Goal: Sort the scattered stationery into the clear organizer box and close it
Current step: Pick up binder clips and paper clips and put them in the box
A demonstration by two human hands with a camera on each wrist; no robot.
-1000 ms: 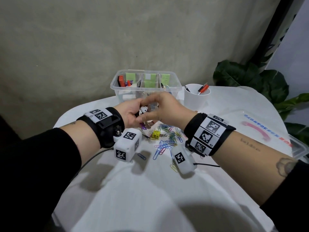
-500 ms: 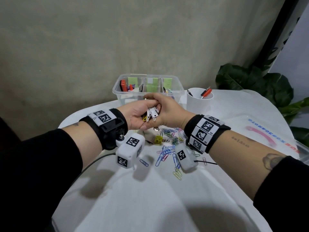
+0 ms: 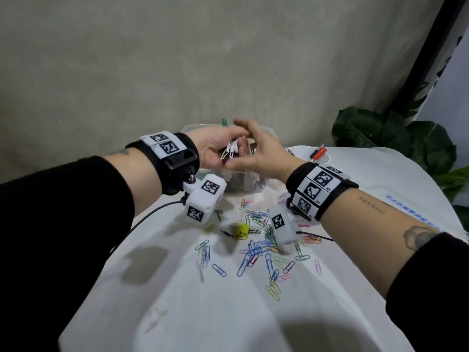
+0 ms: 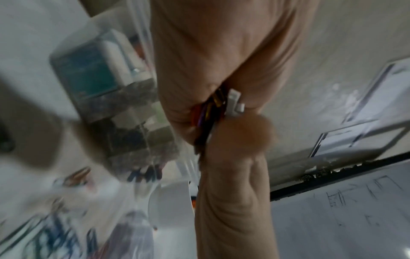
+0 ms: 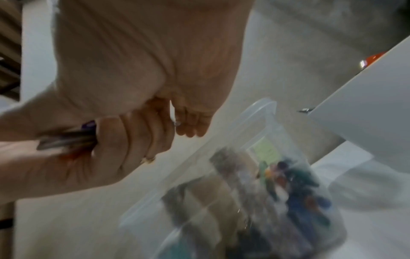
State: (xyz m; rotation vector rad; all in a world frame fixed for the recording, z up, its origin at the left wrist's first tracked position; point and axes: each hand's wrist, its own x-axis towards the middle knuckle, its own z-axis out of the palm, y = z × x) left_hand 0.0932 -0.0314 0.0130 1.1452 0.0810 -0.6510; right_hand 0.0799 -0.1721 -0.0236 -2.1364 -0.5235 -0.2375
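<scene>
Both hands hover together over the clear organizer box point(image 3: 264, 185), which they mostly hide. My left hand point(image 3: 215, 149) curls round a bunch of binder clips point(image 3: 232, 149), white, purple and yellow. In the left wrist view the binder clips point(image 4: 218, 112) sit squeezed in the left palm. My right hand point(image 3: 256, 154) lies against the bunch from the right, thumb along its underside and fingers loosely spread. The right wrist view shows the box point(image 5: 255, 113) just below, its compartments holding coloured items. Several paper clips point(image 3: 258, 247) and a yellow clip point(image 3: 241, 231) lie scattered on the white tablecloth.
A white cup point(image 3: 299, 152) with red pens stands right of the box. The clear lid point(image 3: 418, 207) with blue lettering lies at the table's right edge. A dark green plant point(image 3: 396, 138) stands behind the table, and a wall rises close behind the box.
Both hands have risen from just above the table and moved forward over the box, carrying the bunch of binder clips. The right hand's fingers have spread.
</scene>
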